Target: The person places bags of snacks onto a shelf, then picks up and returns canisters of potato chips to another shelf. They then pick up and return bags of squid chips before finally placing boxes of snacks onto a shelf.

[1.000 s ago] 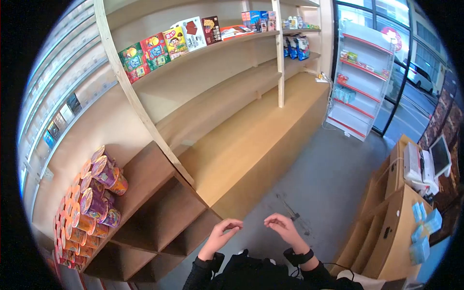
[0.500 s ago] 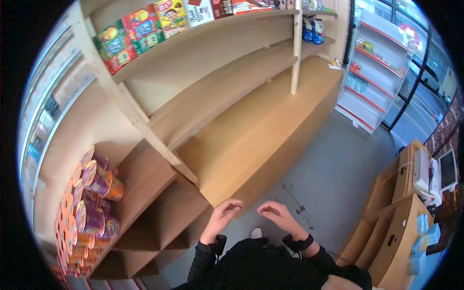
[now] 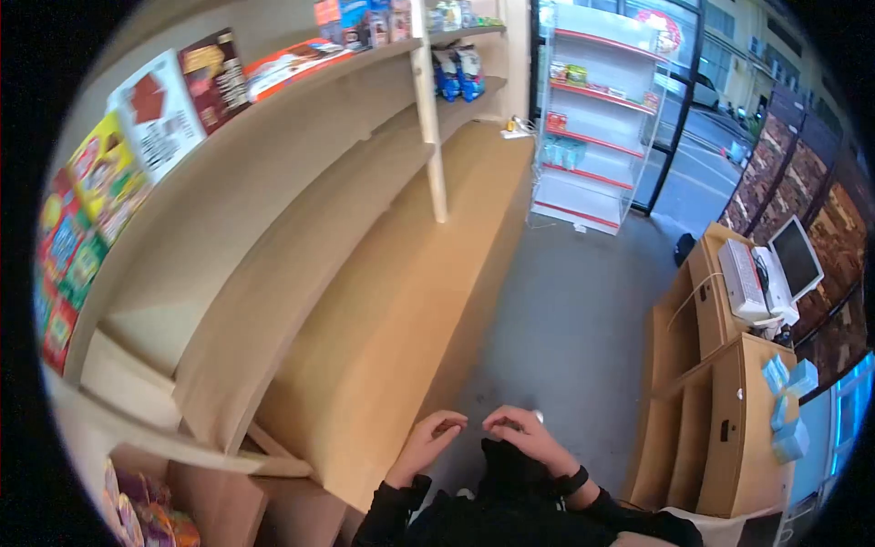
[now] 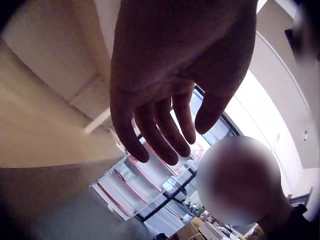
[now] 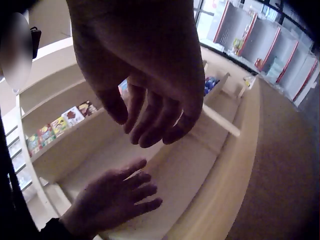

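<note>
Two bare hands hover at the lower middle of the frame inside a shop, the left hand (image 3: pixel 428 445) and the right hand (image 3: pixel 530 434) near each other but apart. The view has swung right within the past second: purple-and-orange cups (image 3: pixel 157 512) drop to the lower left corner, and a white rack (image 3: pixel 597 118) with red trim shifts toward the upper middle. Neither hand holds anything; the wrist views show the fingers (image 4: pixel 158 142) loosely bent. That suggests a change of stance, with no handling under way. Nearest in the frame is the long wooden bench (image 3: pixel 392 314), stretching from lower left to upper middle, snack packs (image 3: pixel 107 173) shelved above it at upper left. Its front edge passes behind the left hand; how close cannot be told. A pale post (image 3: pixel 437 182) stands on it, a likely snag for a wide reach. Room to move lies over the gray floor (image 3: pixel 565 314), between the bench and a wooden cabinet (image 3: pixel 729 474) at right.
</note>
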Demonstrator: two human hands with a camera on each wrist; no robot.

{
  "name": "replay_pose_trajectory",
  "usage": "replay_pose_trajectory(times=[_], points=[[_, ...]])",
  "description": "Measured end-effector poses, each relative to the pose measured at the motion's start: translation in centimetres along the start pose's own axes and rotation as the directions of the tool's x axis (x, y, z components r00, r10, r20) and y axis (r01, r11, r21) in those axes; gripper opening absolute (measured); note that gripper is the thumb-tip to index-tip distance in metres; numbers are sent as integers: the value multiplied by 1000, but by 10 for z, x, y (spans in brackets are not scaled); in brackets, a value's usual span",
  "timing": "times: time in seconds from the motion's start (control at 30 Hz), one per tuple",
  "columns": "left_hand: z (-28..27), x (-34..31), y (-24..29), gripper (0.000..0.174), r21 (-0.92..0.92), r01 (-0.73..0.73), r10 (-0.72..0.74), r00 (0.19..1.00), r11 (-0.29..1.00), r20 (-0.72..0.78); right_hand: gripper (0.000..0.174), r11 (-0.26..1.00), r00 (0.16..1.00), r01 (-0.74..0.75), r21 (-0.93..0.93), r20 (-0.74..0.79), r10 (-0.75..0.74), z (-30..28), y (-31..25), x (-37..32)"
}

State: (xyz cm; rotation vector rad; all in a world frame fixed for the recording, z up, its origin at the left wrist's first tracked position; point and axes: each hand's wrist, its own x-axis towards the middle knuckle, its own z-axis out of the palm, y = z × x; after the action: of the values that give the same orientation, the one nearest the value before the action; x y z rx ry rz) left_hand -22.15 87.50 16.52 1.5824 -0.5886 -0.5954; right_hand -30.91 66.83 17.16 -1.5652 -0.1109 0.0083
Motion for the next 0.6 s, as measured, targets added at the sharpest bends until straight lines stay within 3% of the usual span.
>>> replay_pose_trajectory(times=[0.07,0.1,0.17,0.3,0.4,0.47,0.6], points=[[14,44,3,18,41,2,-6,997,999,79,16,995,990,45,-87,-127,-56,-40,-1,10],[21,66,4,18,48,-15,10,993,999,117,15,1000,984,11,0,-180,-11,-58,-6,14],[33,115,12,19,114,-79,57,981,990,187,15,999,969,32,2,-247,-30,-102,1,24],[73,211,32,20,91,-33,7,961,995,275,14,996,914,85,-14,-398,-84,-191,1,44],[108,288,49,20,93,-92,51,927,991,372,13,992,870,98,-77,-477,-123,-258,-10,63],[120,326,60,21,144,-206,126,894,968,430,14,995,836,92,-39,-539,-98,-296,-7,76],[121,376,50,20,82,-155,114,921,985,373,14,997,839,62,-47,-539,-78,-350,-4,110]])
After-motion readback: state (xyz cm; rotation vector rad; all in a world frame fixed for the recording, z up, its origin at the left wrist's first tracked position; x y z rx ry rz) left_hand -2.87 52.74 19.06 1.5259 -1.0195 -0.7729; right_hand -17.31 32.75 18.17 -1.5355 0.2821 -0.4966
